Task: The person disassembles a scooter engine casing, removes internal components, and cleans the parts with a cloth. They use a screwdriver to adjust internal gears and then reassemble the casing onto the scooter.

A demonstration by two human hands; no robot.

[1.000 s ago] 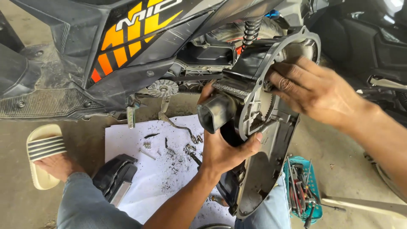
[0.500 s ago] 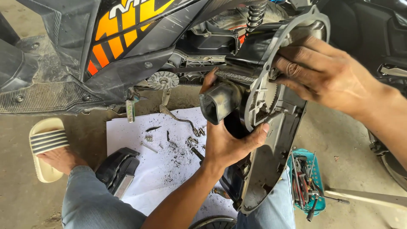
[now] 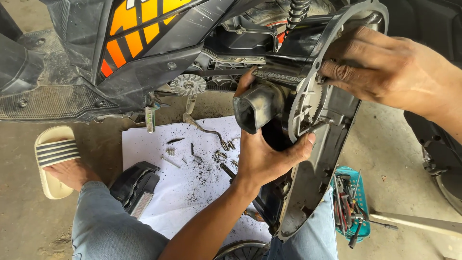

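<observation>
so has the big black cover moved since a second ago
Cannot tell: the black cover sits higher in the picture, but the white paper shifted too, so the camera moved.
</observation>
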